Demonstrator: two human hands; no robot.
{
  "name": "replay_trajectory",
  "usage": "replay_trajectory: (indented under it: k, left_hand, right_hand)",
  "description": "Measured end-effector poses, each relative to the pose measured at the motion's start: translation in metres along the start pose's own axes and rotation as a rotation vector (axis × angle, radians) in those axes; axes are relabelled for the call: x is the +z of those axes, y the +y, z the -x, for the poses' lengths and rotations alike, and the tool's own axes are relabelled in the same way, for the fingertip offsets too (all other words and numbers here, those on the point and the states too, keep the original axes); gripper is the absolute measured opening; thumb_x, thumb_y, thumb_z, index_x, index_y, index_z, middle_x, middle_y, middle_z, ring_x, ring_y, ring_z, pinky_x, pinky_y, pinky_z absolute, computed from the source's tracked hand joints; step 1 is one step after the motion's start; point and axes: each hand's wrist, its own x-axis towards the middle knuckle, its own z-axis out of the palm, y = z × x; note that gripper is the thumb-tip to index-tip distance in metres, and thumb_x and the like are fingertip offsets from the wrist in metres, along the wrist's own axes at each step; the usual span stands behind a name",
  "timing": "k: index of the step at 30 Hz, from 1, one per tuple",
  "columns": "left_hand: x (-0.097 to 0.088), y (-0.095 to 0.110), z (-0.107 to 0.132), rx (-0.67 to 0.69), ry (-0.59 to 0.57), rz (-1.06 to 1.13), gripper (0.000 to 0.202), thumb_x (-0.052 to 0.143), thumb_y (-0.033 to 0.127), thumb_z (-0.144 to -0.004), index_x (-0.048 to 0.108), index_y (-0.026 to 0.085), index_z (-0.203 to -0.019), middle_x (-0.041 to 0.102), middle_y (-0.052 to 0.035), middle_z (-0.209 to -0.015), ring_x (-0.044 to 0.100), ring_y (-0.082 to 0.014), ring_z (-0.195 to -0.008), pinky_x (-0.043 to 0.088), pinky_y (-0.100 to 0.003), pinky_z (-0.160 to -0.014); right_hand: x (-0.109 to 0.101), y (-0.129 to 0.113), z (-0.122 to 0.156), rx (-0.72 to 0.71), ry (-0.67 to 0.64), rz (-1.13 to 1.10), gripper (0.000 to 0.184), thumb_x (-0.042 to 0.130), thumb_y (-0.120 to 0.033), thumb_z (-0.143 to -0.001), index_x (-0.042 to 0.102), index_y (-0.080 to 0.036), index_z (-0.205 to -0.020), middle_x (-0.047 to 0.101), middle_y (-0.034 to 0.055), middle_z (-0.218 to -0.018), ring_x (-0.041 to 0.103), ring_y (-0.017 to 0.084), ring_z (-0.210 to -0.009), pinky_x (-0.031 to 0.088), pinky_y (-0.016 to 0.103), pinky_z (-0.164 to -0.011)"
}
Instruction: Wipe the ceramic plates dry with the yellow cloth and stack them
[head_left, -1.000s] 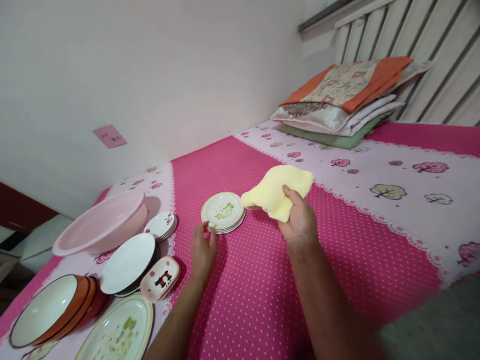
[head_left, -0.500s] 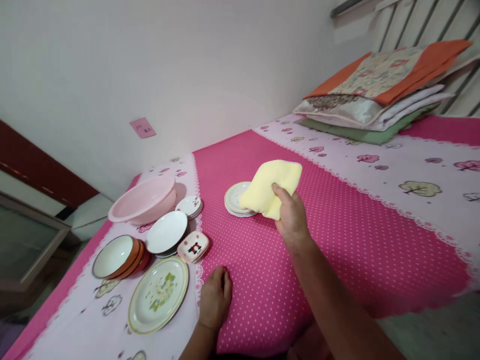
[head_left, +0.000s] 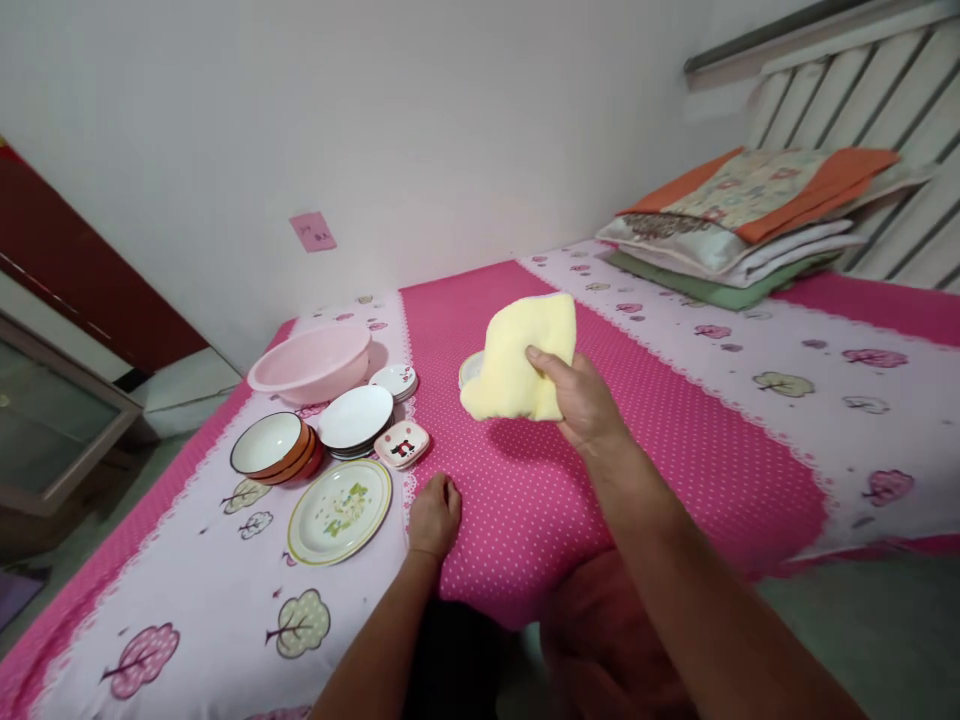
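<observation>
A yellow cloth point(head_left: 517, 345) is pinched in my right hand point(head_left: 592, 405), thumb on top, and hangs in the air above the pink dotted bedspread point(head_left: 525, 525). Behind it, a stack of small plates point(head_left: 470, 368) is mostly covered; only its left rim shows. My left hand point(head_left: 435, 515) rests on the bedspread with its fingers curled in, and no object shows in it. Just left of that hand are small square dishes point(head_left: 403, 443) with a dark and red picture and a large plate point(head_left: 341, 510) with a green pattern.
On the left stand orange-brown bowls point(head_left: 274, 445), stacked white plates point(head_left: 356, 415), small round dishes point(head_left: 394, 378) and a pink basin point(head_left: 311, 365). Folded pillows and bedding point(head_left: 757, 225) lie at the back right by a slatted headboard point(head_left: 862, 110). A white wall point(head_left: 465, 130) rises behind the bed.
My right hand has shifted the yellow cloth slightly left, so it covers more of the small plate stack. The view has tilted and moved; my left hand stays on the bedspread.
</observation>
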Motion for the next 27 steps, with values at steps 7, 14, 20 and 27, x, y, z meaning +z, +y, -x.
replay_trajectory:
  k: [7, 14, 20, 27]
  left_hand:
    - [-0.002, 0.001, -0.002, 0.004, 0.005, -0.019, 0.018, 0.048, 0.022, -0.101, 0.055, 0.022, -0.085, 0.066, -0.0051, -0.079, 0.062, -0.0201, -0.074, 0.034, -0.032, -0.07]
    - [-0.002, 0.0, -0.003, 0.007, 0.008, -0.05, 0.018, 0.049, 0.024, -0.102, 0.058, 0.021, -0.088, 0.066, -0.0051, -0.077, 0.062, -0.0204, -0.073, 0.035, -0.033, -0.069]
    - [0.002, -0.003, -0.005, -0.02, 0.002, -0.055, 0.021, 0.055, 0.035, -0.104, 0.064, 0.017, -0.098, 0.065, 0.0001, -0.083, 0.063, -0.0174, -0.076, 0.052, -0.036, -0.078]
    - [0.003, -0.004, -0.004, -0.072, -0.01, -0.053, 0.026, 0.063, 0.04, -0.101, 0.068, 0.016, -0.109, 0.071, -0.0044, -0.101, 0.069, -0.0188, -0.088, 0.059, -0.04, -0.082]
  right_hand:
    - [-0.073, 0.004, 0.029, 0.042, 0.17, 0.231, 0.032, 0.084, -0.032, -0.076, 0.078, -0.012, -0.1, 0.082, 0.0092, -0.086, 0.076, 0.024, -0.069, 0.061, 0.029, -0.051]
    - [-0.151, 0.053, 0.126, 0.121, 0.468, 0.131, 0.041, 0.086, -0.035, -0.068, 0.076, -0.013, -0.102, 0.083, 0.0077, -0.086, 0.078, 0.026, -0.069, 0.066, 0.034, -0.06]
    - [-0.176, 0.078, 0.174, 0.272, 0.565, 0.143, 0.046, 0.084, -0.044, -0.07, 0.077, -0.017, -0.106, 0.083, 0.0069, -0.095, 0.079, 0.032, -0.088, 0.067, 0.041, -0.076]
    - [-0.17, 0.105, 0.195, 0.426, 0.489, 0.401, 0.067, 0.076, -0.063, -0.073, 0.076, -0.01, -0.113, 0.082, 0.0095, -0.096, 0.076, 0.034, -0.091, 0.061, 0.039, -0.075]
